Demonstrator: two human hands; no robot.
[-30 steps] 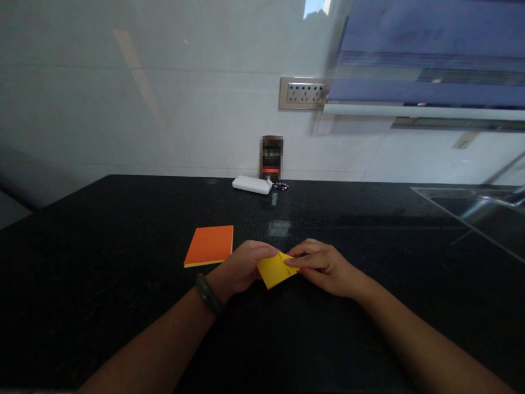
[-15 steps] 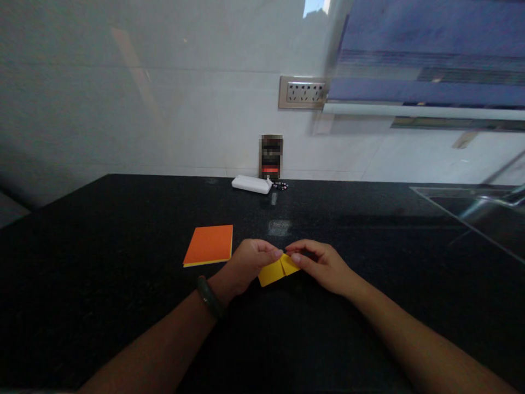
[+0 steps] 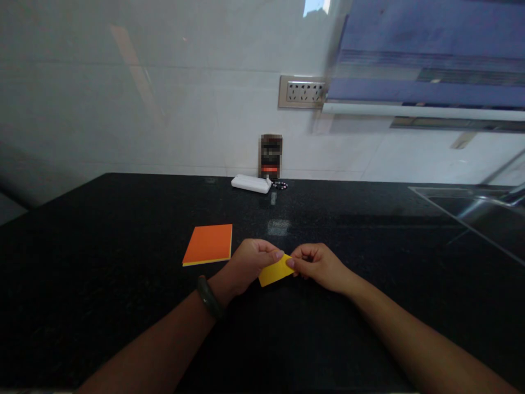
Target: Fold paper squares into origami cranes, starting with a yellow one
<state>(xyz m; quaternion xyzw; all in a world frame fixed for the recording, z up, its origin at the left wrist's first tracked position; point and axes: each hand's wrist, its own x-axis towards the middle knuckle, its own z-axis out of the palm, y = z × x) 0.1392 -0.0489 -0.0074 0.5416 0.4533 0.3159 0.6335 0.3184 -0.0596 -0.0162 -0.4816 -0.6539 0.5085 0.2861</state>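
Between my two hands is a small folded piece of yellow paper, tilted slightly up to the right. My left hand pinches its upper left side, thumb on top. At the right end, my right hand grips the edge between thumb and curled fingers. The paper's underside and the fingertips beneath it are hidden. To the left of my left hand lies a stack of square paper, orange on top with yellow showing at the edge. A dark green bangle circles my left wrist.
The black countertop runs back to a pale tiled wall. Against it stand a white oblong case with a beaded strap and a blurred-out dark object. A sink is at the right, a wall socket above.
My right fingers have curled in and lowered around the paper's right end. The flap that stood apart by a slit now looks flush, and the paper shows one smooth face. My left hand stays put.
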